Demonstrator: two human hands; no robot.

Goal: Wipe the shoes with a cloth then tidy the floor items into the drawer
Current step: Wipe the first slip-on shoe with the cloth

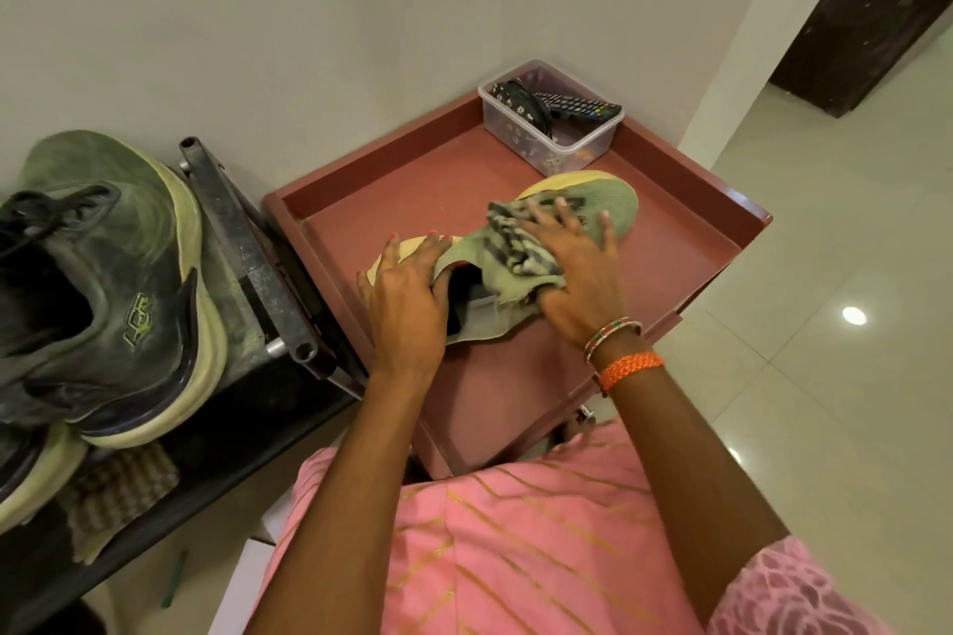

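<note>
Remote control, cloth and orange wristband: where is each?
Remote control [582, 106]: head view, its button face.
Cloth [508, 242]: head view, its striped folds.
Orange wristband [633, 368]: head view, its braid.

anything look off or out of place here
One thing: the green shoe being wiped lies on its side in the open reddish drawer, beside a clear tub holding a remote control, an odd spot for footwear. The left hand steadies it; the right hand presses the cloth. Nothing looks spilled or broken.

Clear plastic box [582, 147] in far corner holds a black remote [577, 107]. White wall [309, 16] behind. Glossy tiled floor [825, 273] right, dark door [871, 5] beyond.
</note>
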